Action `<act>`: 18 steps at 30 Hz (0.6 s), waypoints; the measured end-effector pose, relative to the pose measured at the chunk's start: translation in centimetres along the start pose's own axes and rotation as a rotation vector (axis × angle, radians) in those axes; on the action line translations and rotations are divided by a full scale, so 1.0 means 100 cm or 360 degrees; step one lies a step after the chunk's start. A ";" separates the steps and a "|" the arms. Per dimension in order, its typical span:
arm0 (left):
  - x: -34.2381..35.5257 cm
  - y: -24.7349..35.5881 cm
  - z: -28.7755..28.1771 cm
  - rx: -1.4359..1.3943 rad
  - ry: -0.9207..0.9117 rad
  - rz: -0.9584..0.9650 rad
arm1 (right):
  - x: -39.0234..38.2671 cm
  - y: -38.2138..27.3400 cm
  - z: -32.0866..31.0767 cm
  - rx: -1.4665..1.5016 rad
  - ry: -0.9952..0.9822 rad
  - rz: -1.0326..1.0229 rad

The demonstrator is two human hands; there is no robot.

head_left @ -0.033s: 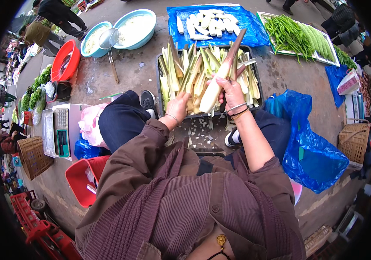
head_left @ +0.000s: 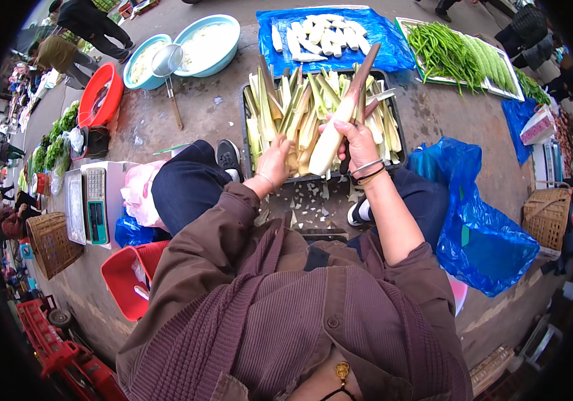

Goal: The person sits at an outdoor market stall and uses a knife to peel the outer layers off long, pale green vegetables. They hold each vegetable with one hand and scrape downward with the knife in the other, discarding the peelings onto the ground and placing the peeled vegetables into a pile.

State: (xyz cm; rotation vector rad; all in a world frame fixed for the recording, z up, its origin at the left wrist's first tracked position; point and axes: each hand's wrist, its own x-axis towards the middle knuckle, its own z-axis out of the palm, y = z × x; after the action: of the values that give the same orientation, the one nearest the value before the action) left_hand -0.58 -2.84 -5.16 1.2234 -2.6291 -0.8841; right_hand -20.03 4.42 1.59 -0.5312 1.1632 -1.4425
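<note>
My right hand (head_left: 355, 144) is closed around a water bamboo shoot (head_left: 328, 148), pale at its thick lower end and purplish-brown at the tip, which slants up to the right. A dark object shows beneath this hand; its kind is hidden. My left hand (head_left: 273, 162) is at the near left part of the crate, fingers curled together against the husks; whatever they hold, if anything, is hidden. Both hands are over a black crate (head_left: 401, 127) packed with pale green and yellowish husks (head_left: 298, 107). Beyond it, peeled white shoots (head_left: 327, 37) lie on a blue plastic sheet (head_left: 393, 50).
Back left stand two light-blue basins (head_left: 232, 53), a strainer (head_left: 167, 61) and an orange-red basin (head_left: 86, 110). A scale (head_left: 96, 204) and red bucket (head_left: 121, 281) are on my left. Green peppers (head_left: 441, 50) fill a tray at back right; a blue bag (head_left: 480, 240) sits on my right.
My left hand has shifted up very slightly, its fingertips a little higher against the husks. The right hand and its shoot look unmoved.
</note>
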 end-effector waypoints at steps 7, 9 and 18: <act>0.001 0.029 -0.020 -0.1797 -0.0496 -0.0296 | -0.005 0.003 0.003 -0.0233 0.0178 0.0074; -0.019 0.053 -0.014 -0.1992 -0.0397 -0.0179 | -0.007 0.007 0.013 -0.0206 0.0254 0.0038; -0.030 0.046 -0.027 -0.1391 -0.0094 -0.0019 | -0.010 0.002 0.021 -0.0047 0.0151 0.0090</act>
State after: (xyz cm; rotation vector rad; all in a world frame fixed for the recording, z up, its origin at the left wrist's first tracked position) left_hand -0.70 0.47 -0.02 0.9491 -1.8519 -1.8005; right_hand -17.87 4.64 2.53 -0.4507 1.2667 -1.4163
